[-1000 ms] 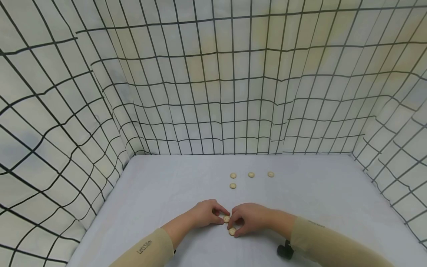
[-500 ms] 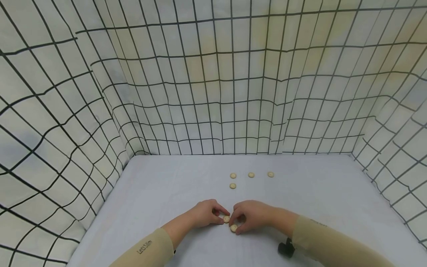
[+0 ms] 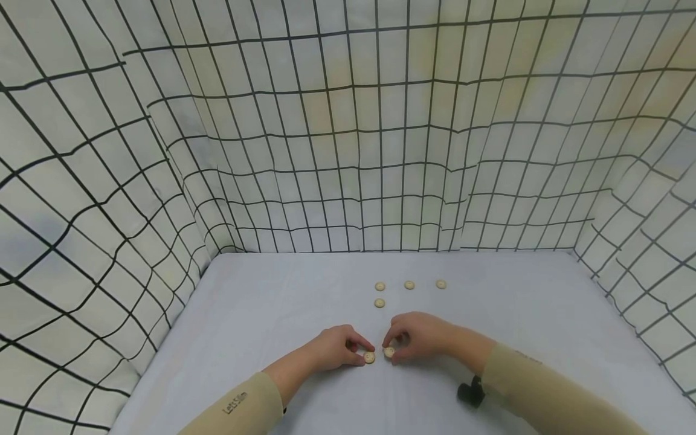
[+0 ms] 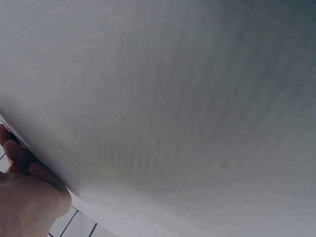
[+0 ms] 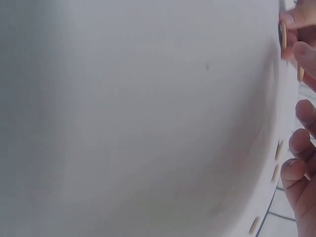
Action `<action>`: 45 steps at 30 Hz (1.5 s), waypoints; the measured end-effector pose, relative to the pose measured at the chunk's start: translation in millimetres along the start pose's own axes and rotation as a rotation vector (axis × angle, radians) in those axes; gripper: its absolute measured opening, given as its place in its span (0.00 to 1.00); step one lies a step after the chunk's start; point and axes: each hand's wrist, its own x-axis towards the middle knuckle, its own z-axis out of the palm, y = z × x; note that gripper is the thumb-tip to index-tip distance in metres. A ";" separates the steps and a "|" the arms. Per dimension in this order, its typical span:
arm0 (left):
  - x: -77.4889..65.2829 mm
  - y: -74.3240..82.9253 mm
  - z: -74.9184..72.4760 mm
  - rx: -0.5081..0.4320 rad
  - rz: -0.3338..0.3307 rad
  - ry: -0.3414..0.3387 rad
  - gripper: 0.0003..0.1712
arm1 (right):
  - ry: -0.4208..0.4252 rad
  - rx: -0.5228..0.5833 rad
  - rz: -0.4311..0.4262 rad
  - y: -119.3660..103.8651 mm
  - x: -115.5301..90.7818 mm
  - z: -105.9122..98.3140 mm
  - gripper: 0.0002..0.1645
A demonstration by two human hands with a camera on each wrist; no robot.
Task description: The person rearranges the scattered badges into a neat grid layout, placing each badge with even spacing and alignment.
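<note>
My left hand [image 3: 336, 348] rests on the white table and pinches a pale wooden button [image 3: 369, 357] between thumb and finger. To its right, my right hand [image 3: 421, 336] holds another wooden button [image 3: 389, 351] by its edges, with a small gap between the two buttons. In the right wrist view this second button [image 5: 300, 73] is seen edge-on between thumb and finger, while the other fingers are loosely curled. The left wrist view shows the left hand [image 4: 29, 197] only at its edge, with no button visible there.
Beyond the hands lie more buttons: a far row with a left button [image 3: 380, 286], a middle button [image 3: 409, 285] and a right button [image 3: 441, 284]. Another button [image 3: 379, 303] lies just in front of the left one. White walls [image 3: 348, 181] with a black grid surround the table [image 3: 261, 296].
My right hand has moved away from my body and slightly right with its button, from in front of the left hand's button to beside it. The left hand has stayed still.
</note>
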 end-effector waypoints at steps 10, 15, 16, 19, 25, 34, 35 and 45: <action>0.4 -1.6 1.6 -0.003 -0.007 0.009 0.12 | 0.050 -0.025 0.117 17.1 0.5 -10.0 0.12; 0.4 -1.6 1.3 -0.009 -0.008 0.011 0.12 | 0.089 -0.011 0.181 27.7 2.0 -15.9 0.11; 0.3 -1.7 1.1 -0.010 -0.007 0.011 0.12 | 0.099 0.001 0.197 30.2 2.5 -17.2 0.11; 0.4 -1.6 0.8 -0.009 -0.006 0.010 0.12 | 0.126 0.027 0.250 38.7 4.2 -20.2 0.10; -0.5 0.4 0.5 -0.010 -0.004 0.013 0.12 | 0.164 0.048 0.351 52.9 7.7 -24.0 0.10; -1.3 0.3 0.1 -0.020 -0.011 0.011 0.12 | 0.174 0.062 0.388 61.7 9.4 -30.6 0.11; -1.5 0.4 0.1 -0.018 -0.010 0.011 0.12 | 0.174 0.060 0.395 63.4 9.7 -30.5 0.11; -2.2 0.6 0.9 -0.011 -0.008 0.013 0.12 | 0.211 0.070 0.422 73.4 10.4 -31.3 0.12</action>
